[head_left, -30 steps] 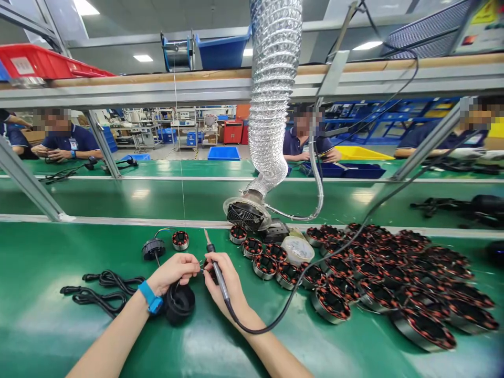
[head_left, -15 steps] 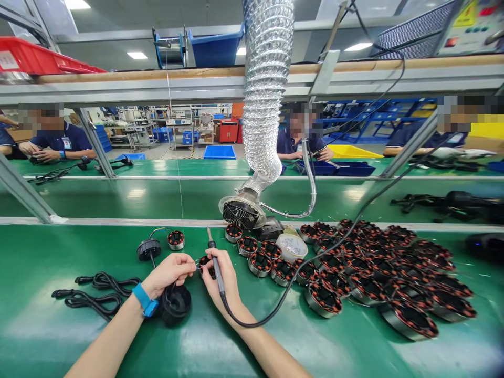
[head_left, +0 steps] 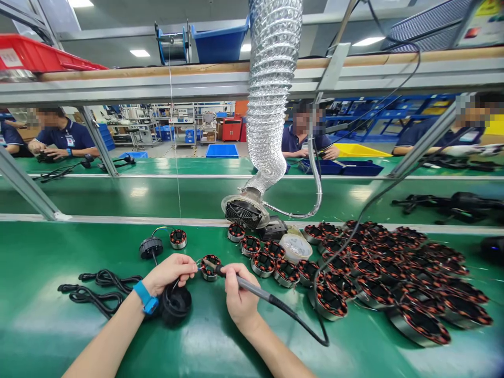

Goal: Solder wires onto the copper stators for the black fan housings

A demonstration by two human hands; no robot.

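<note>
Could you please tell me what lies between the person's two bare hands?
The head view shows a silver-rimmed ring with orange coils, a grey soldering iron extending over it.

Bright light on a shiny table [head_left: 31,252]

The room is bright. White light comes from lamps [head_left: 139,53] in the ceiling [head_left: 220,10]. It makes pale, shiny patches on the green table, with a big one at the bottom right. The silver pipe [head_left: 273,68] sparkles. The black cup [head_left: 176,307] is very dark inside. The left hand [head_left: 167,274] and right hand [head_left: 242,298] look fairly clear. The sign [head_left: 478,29] at the top right is fuzzy and washed out. Near the right edge, metal rings [head_left: 419,323] look stretched. Blurry squares cover people's heads.
</note>
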